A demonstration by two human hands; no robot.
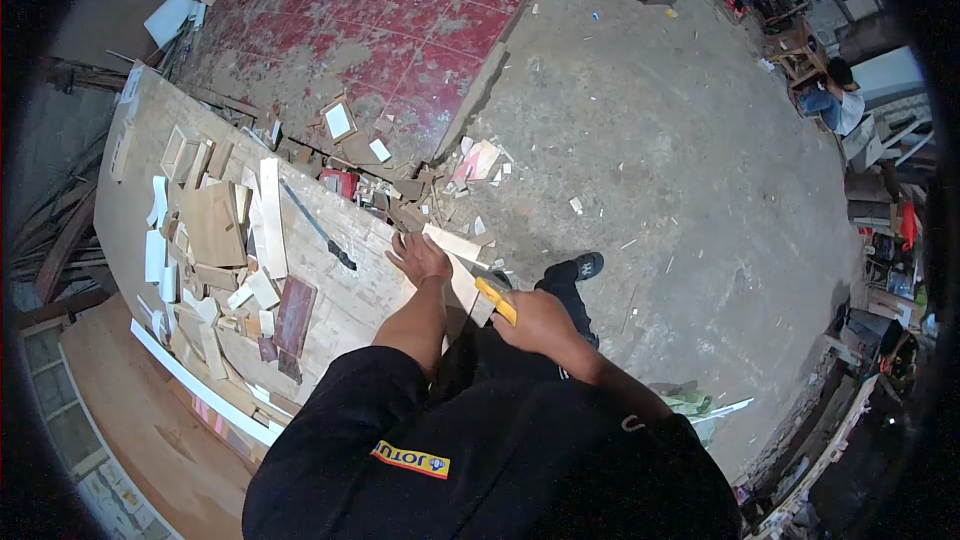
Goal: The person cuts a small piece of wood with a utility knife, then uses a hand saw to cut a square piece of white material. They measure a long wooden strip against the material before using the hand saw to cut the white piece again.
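My right hand [537, 323] is wrapped around the yellow handle of a handsaw [496, 301]. Its grey blade runs forward and left from the handle, over a pale wooden board [455, 243] at the table's edge. On that board lies my left hand [422, 258], fingers spread and pressed down, left of the blade. The board juts out past the worktable [350, 315] toward the floor, and my forearm covers part of it. A long thin blue tool with a black end [341, 255] rests on the tabletop, left of my left hand.
Wood offcuts [213, 225] and a dark red board [294, 317] crowd the table's left side. Scraps [480, 162] litter the concrete floor ahead, beside a raised red-tiled floor [400, 10]. My shoe [590, 265] is right of the saw. A person [845, 105] sits far right.
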